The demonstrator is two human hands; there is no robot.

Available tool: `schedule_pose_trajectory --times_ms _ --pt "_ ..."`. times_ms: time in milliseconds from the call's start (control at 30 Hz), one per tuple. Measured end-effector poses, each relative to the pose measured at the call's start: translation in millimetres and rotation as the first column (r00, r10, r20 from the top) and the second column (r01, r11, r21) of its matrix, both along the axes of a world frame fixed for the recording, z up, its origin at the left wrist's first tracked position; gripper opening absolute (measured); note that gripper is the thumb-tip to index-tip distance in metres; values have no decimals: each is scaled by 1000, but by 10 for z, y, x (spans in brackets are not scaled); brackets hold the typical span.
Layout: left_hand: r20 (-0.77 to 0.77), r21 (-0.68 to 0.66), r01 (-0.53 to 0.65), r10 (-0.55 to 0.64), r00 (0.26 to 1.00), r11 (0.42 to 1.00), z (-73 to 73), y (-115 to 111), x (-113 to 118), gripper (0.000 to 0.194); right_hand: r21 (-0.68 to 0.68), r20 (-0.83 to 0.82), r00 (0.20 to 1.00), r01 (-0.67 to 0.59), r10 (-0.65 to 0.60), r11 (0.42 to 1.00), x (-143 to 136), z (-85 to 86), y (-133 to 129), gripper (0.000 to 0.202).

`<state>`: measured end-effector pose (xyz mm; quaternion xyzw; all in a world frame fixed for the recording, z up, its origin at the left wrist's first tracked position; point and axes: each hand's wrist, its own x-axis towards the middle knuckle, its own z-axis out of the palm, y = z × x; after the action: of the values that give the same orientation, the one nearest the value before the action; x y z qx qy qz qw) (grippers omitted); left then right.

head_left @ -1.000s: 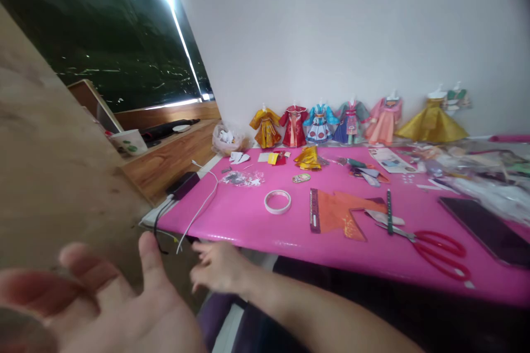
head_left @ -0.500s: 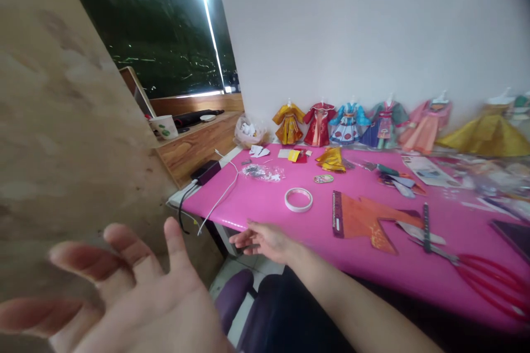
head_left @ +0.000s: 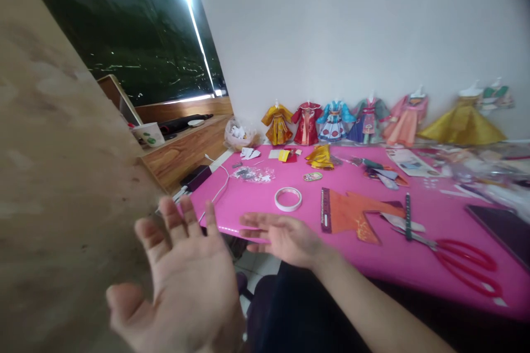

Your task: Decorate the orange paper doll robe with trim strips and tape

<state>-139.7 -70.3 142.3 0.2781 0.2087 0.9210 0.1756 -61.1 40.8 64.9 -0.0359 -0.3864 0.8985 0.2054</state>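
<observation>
My left hand (head_left: 186,281) is raised close to the camera, palm up, fingers spread, holding nothing. My right hand (head_left: 284,237) hovers open at the front edge of the pink table (head_left: 256,204), fingers pointing left, empty. Nearest to it lie a white tape roll (head_left: 288,199) and a flat orange paper garment (head_left: 351,215) with a dark ruler-like strip along its left side. Red-handled scissors (head_left: 464,262) and a green pen (head_left: 408,208) lie further right.
Several paper doll dresses (head_left: 335,121) stand in a row against the white wall. Paper scraps, a gold folded piece (head_left: 319,156), a white cable (head_left: 215,193) and a dark tablet (head_left: 499,226) lie on the table. A wooden panel (head_left: 62,187) fills the left.
My left hand has moved right and toward the centre, fingers now upright. My right hand has risen from below the table edge to just above it. The view shifted.
</observation>
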Motion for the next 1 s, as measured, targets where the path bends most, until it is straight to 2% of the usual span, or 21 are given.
schedule_pose_trajectory --times_ms 67,167,300,533,633,733,833,900,933,967,1000 --pt "53 83 134 -139 989 987 -111 128 -23 43 -2 -29 999 40 -40 999 233 26 37 40" --pt "137 53 308 -313 940 950 -262 317 -21 48 1 -42 995 93 -93 996 515 20 50 43" --pt "237 32 463 -456 858 886 -380 525 75 51 5 -34 989 147 -146 989 805 -13 46 42" --pt "311 15 610 -583 750 792 -438 765 406 50 22 -42 975 218 -217 976 1193 -45 72 44" --pt "310 -10 644 -610 729 765 -455 830 554 50 14 -40 954 297 -296 955 1360 -12 113 41" --pt "269 -48 669 -636 723 741 -452 861 735 49 13 -21 905 425 -425 905 1564 75 164 40" --pt "182 -94 711 -690 701 697 -439 860 964 45 36 -12 799 601 -601 799 1833 218 227 38" --pt "134 -132 733 -721 680 667 -460 867 1109 43 64 -29 660 751 -751 657 2075 331 290 36" --pt "113 -160 739 -731 673 655 -490 890 1164 42 75 -49 551 834 -833 547 2224 384 332 34" --pt "93 -197 739 -738 668 644 -536 934 1201 42 80 -74 407 913 -911 401 2397 431 381 32" --pt "71 -246 731 -740 669 637 -596 1004 1220 41 76 -101 228 972 -968 221 2595 469 435 30"
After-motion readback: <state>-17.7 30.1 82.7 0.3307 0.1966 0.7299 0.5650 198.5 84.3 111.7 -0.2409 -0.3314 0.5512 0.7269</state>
